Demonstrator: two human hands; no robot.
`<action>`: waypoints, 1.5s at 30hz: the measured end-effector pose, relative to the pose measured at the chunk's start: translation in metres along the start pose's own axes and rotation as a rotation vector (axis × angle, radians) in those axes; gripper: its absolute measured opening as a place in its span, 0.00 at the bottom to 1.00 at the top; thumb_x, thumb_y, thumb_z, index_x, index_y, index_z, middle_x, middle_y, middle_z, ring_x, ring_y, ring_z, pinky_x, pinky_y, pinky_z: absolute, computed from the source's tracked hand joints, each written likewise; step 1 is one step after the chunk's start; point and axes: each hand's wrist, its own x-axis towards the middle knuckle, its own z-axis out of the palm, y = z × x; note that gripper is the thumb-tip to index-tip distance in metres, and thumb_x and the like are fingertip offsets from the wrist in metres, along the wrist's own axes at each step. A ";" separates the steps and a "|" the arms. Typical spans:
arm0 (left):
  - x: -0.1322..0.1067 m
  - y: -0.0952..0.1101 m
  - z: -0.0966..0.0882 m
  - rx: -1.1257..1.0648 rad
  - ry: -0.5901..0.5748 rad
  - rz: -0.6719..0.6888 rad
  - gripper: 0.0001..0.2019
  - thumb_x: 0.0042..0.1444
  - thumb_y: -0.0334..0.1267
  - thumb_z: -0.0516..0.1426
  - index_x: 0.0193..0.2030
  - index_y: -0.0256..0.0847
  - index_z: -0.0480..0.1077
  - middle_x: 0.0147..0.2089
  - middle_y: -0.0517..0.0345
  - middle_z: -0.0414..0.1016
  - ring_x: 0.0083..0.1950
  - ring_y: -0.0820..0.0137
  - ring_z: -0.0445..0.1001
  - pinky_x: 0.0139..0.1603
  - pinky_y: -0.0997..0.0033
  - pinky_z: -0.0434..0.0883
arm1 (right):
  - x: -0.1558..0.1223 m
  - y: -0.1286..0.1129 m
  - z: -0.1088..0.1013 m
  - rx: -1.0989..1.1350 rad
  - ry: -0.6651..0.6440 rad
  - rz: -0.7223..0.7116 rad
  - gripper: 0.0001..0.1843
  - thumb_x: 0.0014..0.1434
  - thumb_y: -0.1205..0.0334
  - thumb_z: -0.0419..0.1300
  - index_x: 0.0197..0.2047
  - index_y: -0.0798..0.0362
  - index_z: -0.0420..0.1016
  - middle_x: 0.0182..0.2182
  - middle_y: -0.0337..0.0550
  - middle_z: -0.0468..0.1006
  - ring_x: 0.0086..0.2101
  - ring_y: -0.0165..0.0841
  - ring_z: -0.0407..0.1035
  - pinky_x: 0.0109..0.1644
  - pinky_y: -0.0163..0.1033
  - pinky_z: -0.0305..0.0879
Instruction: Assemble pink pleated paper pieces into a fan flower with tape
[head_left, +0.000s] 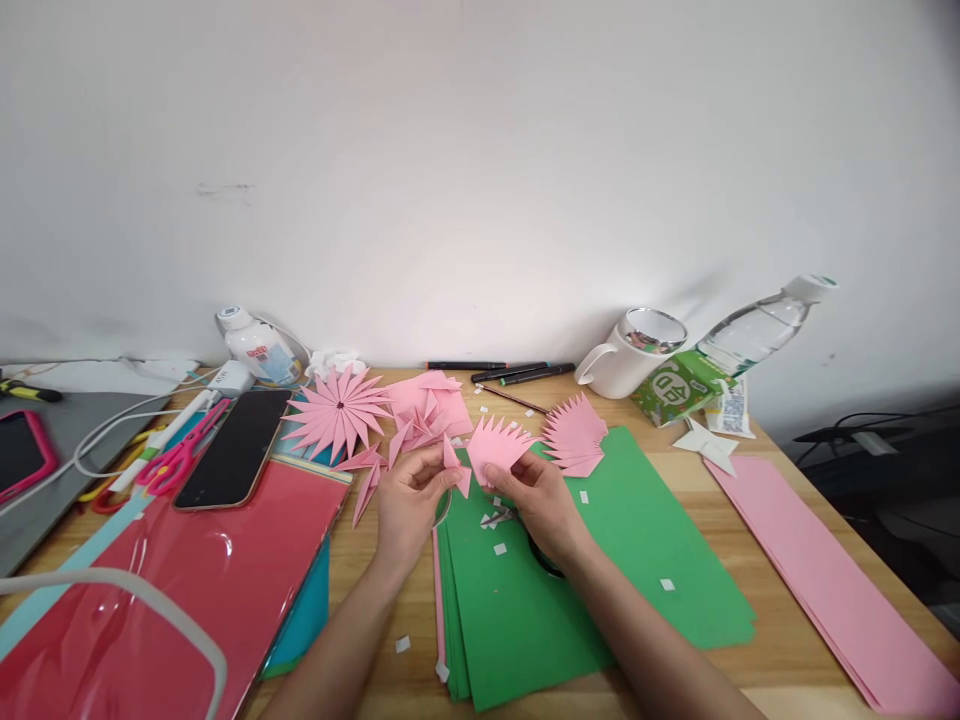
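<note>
My left hand [409, 497] pinches a small folded pink paper petal [454, 462] between thumb and fingers. My right hand [538, 500] grips a fan of joined pink paper petals [496, 445] right beside it; the two pieces touch or nearly touch. Both hands hover over a stack of green paper sheets [637, 530]. A second pink petal fan [576, 437] lies on the green sheet just right of my hands. A finished pink paper flower [339, 410] and a pile of loose pink petals [427, 405] lie behind my left hand.
Red sheets in plastic [187, 590] lie at the left with a black phone [234, 447] and pink scissors [180, 457]. White mug [630, 355], green tissue pack [679, 385], water bottle [757, 325] and pens [517, 372] stand at the back. Pink strips [832, 580] lie at the right edge.
</note>
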 end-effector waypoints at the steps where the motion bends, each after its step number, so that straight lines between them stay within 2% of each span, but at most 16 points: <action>1: 0.000 0.000 0.000 -0.020 -0.009 -0.014 0.11 0.37 0.37 0.68 0.30 0.38 0.78 0.31 0.54 0.81 0.29 0.68 0.77 0.33 0.68 0.75 | 0.000 0.000 0.000 0.029 0.010 0.012 0.18 0.39 0.54 0.74 0.34 0.51 0.81 0.32 0.40 0.82 0.32 0.33 0.73 0.38 0.38 0.72; 4: 0.002 -0.001 0.000 -0.082 -0.045 -0.072 0.13 0.38 0.38 0.69 0.32 0.36 0.78 0.29 0.53 0.81 0.25 0.70 0.75 0.28 0.70 0.74 | 0.000 -0.003 0.001 0.100 0.013 0.061 0.17 0.40 0.54 0.74 0.34 0.52 0.81 0.33 0.40 0.82 0.32 0.31 0.73 0.37 0.37 0.73; 8: 0.003 -0.003 0.000 -0.123 -0.053 -0.098 0.14 0.36 0.38 0.70 0.32 0.36 0.79 0.31 0.52 0.81 0.25 0.71 0.75 0.28 0.70 0.74 | -0.002 -0.005 0.003 0.122 -0.023 0.122 0.19 0.38 0.54 0.75 0.34 0.52 0.81 0.32 0.40 0.83 0.30 0.31 0.74 0.37 0.37 0.73; 16: 0.000 -0.002 -0.001 -0.037 -0.079 -0.088 0.16 0.38 0.39 0.69 0.36 0.36 0.79 0.38 0.50 0.82 0.35 0.65 0.79 0.33 0.68 0.75 | 0.000 0.002 0.001 0.026 -0.072 0.025 0.22 0.39 0.52 0.74 0.37 0.53 0.81 0.36 0.44 0.83 0.34 0.37 0.76 0.42 0.42 0.72; 20: 0.000 -0.005 -0.001 -0.030 -0.065 -0.058 0.16 0.38 0.38 0.69 0.36 0.37 0.79 0.39 0.50 0.82 0.38 0.62 0.79 0.38 0.65 0.76 | 0.000 0.002 0.001 -0.004 -0.046 0.030 0.21 0.39 0.51 0.74 0.36 0.53 0.81 0.35 0.44 0.83 0.33 0.38 0.76 0.40 0.43 0.72; 28: 0.001 -0.015 0.000 0.004 0.049 -0.035 0.16 0.35 0.36 0.70 0.34 0.37 0.79 0.38 0.51 0.80 0.37 0.64 0.78 0.39 0.66 0.75 | -0.002 0.006 0.004 -0.043 -0.028 0.035 0.21 0.39 0.53 0.74 0.36 0.54 0.80 0.33 0.43 0.83 0.32 0.36 0.75 0.38 0.40 0.71; 36: 0.001 -0.013 0.003 -0.126 -0.070 -0.121 0.17 0.32 0.31 0.70 0.34 0.37 0.78 0.34 0.54 0.82 0.36 0.67 0.78 0.40 0.70 0.74 | 0.000 0.009 0.001 -0.032 -0.003 0.046 0.21 0.40 0.51 0.73 0.37 0.53 0.80 0.35 0.43 0.83 0.33 0.36 0.75 0.38 0.41 0.73; 45: 0.000 -0.011 0.001 -0.193 -0.012 -0.202 0.20 0.29 0.33 0.72 0.35 0.35 0.78 0.33 0.53 0.81 0.33 0.69 0.78 0.35 0.72 0.75 | -0.002 0.007 0.002 -0.074 -0.034 0.037 0.22 0.39 0.52 0.74 0.37 0.54 0.79 0.34 0.44 0.83 0.34 0.38 0.75 0.39 0.42 0.73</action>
